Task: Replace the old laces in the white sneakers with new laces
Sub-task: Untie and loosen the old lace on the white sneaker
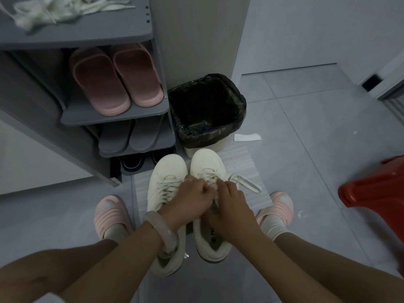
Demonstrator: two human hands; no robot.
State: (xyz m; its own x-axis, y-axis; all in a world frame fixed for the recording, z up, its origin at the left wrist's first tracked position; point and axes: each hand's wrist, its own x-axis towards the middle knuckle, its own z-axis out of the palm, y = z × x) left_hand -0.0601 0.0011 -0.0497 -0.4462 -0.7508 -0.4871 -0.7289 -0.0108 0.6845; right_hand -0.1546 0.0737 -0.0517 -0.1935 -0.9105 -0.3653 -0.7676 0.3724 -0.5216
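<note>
both hands (215,201) on sneaker laces (242,182)

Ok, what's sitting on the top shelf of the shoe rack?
A loose tangle of white shoelaces lies on the grey top shelf. The frame cuts off the heap's far edge, so whatever lies farther back cannot be seen.

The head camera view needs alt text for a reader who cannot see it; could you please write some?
Both hands, left hand and right hand, work the laces of the right sneaker of a white pair standing on the floor. The left sneaker beside it is laced. Behind stand a lined bin and a shoe rack holding pink slippers, loose laces on top.
</note>
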